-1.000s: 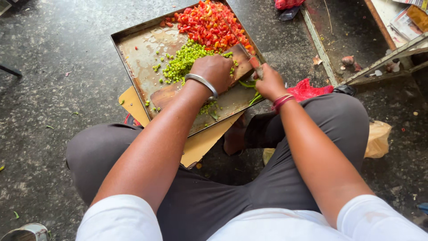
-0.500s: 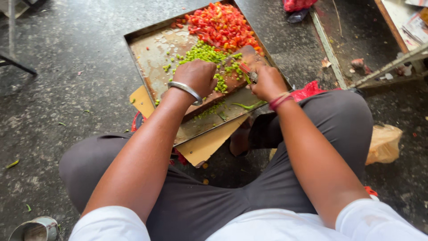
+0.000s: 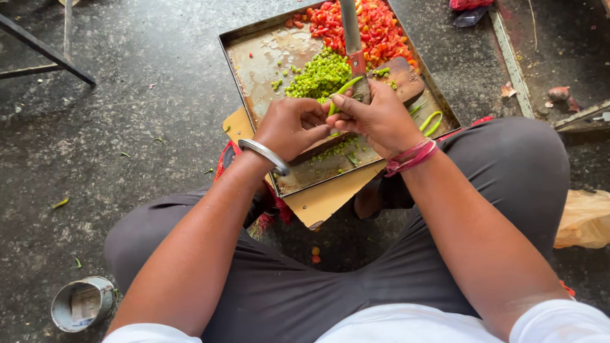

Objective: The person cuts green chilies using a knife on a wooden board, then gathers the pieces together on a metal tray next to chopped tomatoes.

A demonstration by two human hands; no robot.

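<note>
Hands meet over metal tray (image 3: 254,70): right hand (image 3: 381,117) pinches green chilli (image 3: 342,92) against upright blade (image 3: 351,32); left hand (image 3: 293,126) curled beside it, touching. Chopped green pile (image 3: 318,76) and red pile (image 3: 375,25) lie on the far side

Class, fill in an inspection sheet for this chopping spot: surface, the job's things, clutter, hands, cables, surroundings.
Surface: wet metal tray on cardboard on a dark stone floor.
Job's things: green chilli held against an upright blade; wooden board; chopped green pile; chopped red pile; whole chillies at the tray's right edge.
Clutter: green scraps on the floor; small tin; crumpled bag.
Hands: left hand and right hand both grip the chilli.
Cables: nothing seen.
Surroundings: metal frame legs; wooden frame.
</note>
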